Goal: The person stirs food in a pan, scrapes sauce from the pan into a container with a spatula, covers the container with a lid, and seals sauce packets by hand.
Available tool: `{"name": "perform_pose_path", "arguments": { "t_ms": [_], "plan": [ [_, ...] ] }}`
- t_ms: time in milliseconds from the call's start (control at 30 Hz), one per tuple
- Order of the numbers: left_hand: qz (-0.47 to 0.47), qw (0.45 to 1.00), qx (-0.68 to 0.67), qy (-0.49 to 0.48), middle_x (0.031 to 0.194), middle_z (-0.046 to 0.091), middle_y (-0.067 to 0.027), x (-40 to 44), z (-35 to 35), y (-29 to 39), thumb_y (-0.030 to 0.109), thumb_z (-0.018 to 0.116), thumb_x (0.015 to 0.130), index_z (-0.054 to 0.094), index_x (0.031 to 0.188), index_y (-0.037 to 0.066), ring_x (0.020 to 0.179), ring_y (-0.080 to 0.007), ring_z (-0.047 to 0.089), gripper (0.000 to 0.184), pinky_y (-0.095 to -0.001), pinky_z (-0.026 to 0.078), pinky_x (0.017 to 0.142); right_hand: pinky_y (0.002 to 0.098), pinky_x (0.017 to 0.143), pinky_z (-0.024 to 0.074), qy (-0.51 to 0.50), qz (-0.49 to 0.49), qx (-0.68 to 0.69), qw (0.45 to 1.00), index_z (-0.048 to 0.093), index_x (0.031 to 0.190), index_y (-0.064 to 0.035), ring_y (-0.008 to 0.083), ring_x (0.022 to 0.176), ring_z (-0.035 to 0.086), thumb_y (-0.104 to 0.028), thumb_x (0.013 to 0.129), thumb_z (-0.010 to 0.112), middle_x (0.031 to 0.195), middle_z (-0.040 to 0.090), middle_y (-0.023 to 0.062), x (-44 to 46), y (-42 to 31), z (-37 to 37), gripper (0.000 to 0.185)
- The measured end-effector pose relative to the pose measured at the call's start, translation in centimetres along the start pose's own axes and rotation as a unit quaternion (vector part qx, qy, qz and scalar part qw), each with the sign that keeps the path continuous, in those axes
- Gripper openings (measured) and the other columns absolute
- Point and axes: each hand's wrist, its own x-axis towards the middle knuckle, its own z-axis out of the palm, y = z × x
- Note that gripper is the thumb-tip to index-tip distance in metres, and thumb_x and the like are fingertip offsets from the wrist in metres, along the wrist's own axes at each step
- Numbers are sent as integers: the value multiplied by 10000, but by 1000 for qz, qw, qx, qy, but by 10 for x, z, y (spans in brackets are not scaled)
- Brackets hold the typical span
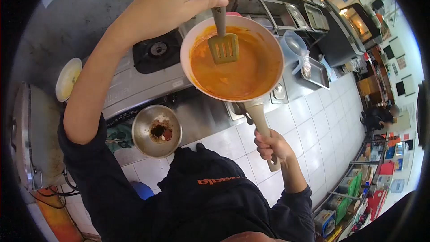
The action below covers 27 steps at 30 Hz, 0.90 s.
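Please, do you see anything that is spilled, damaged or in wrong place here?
Nothing stands out. The orange sauce is inside the pan, coating part of its inner wall; the spatula looks undamaged, and I see no spill on the visible part of the stove.

Pale pan (276, 58) — orange sauce (246, 78) inside, smeared up sides; grey slotted spatula (219, 23) — blade over sauce.
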Motion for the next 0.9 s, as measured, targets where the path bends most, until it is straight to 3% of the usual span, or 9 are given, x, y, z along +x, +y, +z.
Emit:
{"name": "perform_pose_path", "arguments": {
  "t_ms": [67,200,367,433,667,800,900],
  "plan": [
    [49,999,-1,8,682,625,-72,4,11,6,40,614,806,617,889,-38,623,-81,540,113,-228,450,609,205,365,249,41,-11,0,999,410,835,-104,34,424,289,-180,887,554,592,322,-54,-22,6,-6,170],
    [92,992,-88,8,663,613,-65,20,33,0,42,618,804,613,878,-39,600,-87,525,110,-234,436,582,195,334,198,107,-34,10,994,421,889,-99,26,399,244,-129,901,533,584,302,-49,-53,23,-26,117],
    [64,997,-51,-8,669,621,-104,22,48,24,61,630,803,613,860,-26,593,-121,549,105,-266,435,570,193,337,214,148,-50,-7,988,423,887,-98,28,400,253,-136,902,536,582,307,-46,-75,40,-48,120],
    [78,995,-58,7,668,622,-110,22,60,21,65,631,803,610,859,-25,590,-132,562,108,-273,440,568,195,368,272,172,-49,-13,984,433,846,-94,37,437,306,-149,878,570,601,356,-42,-80,45,-55,151],
    [98,991,-84,22,686,644,-121,17,88,21,60,622,810,602,868,-30,562,-160,605,109,-291,460,541,204,366,287,179,-51,-28,982,420,880,-91,42,430,314,-156,875,575,598,359,-40,-83,60,-78,168],
    [33,990,-139,4,669,643,-119,10,94,26,50,610,817,600,867,-30,527,-152,597,95,-283,460,513,214,354,290,177,-58,-47,981,422,861,-92,49,413,309,-165,875,576,591,354,-39,-80,63,-88,171],
    [92,990,-93,47,644,636,-113,2,92,36,45,601,822,598,865,-28,506,-141,595,84,-273,458,494,216,349,294,167,-62,-59,982,424,844,-91,51,406,308,-165,875,574,587,351,-36,-77,63,-95,170]
  ]
}}
